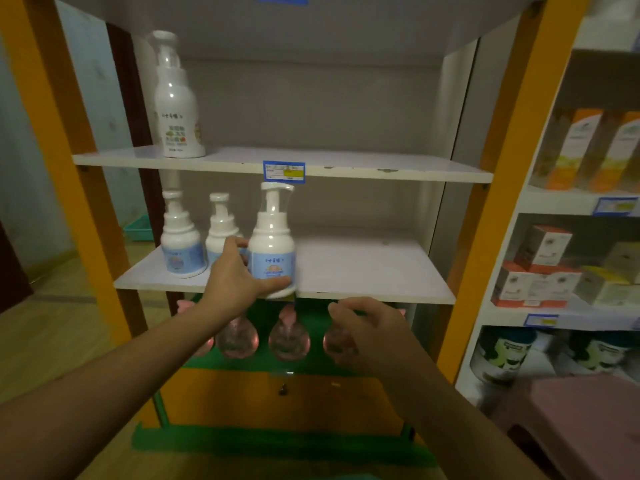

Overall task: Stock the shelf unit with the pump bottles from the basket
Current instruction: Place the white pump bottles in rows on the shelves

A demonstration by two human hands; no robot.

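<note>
Shop shelf unit (346,292), middle board: placing step.
Left hand (235,275) fingers wrap blue-label pump bottle (272,244) at board's front edge; right hand (367,327) loosely curled, empty, below. Next: push bottle back, let go.

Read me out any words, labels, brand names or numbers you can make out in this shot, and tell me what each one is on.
None reads for certain.
Blue-label pump bottle held by the left hand: a line of characters, too blurred to quote.
Tall white bottle on the upper shelf: characters and green print, blurred.
Blue price tag on the shelf edge: too small.
Boxes on the right-hand shelving: print illegible.
</note>
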